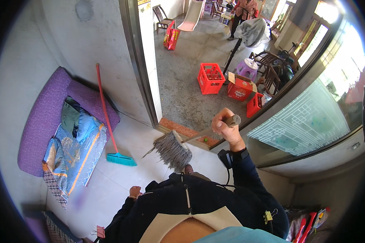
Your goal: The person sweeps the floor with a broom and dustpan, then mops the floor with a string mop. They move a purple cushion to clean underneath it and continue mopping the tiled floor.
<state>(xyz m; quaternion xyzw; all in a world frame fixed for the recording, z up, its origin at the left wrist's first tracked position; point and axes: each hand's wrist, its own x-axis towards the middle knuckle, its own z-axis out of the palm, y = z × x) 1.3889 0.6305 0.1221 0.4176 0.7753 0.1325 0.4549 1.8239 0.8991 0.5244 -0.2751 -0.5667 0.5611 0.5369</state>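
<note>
My right hand is closed around the upper part of a wooden mop handle, whose blunt end points up towards the camera. The grey string mop head rests on the pale tiled floor just inside the doorway threshold, close to my shoe. My left hand hangs low beside my body with its fingers curled; nothing shows in it. To the left, a teal broom with a red handle leans against a purple sofa that bears a blue patterned cloth and clothes.
Beyond the doorway stand red bottle crates, a red carton, a purple stool, a covered stand fan and wooden chairs. A person stands farther back. A glass sliding door is at the right.
</note>
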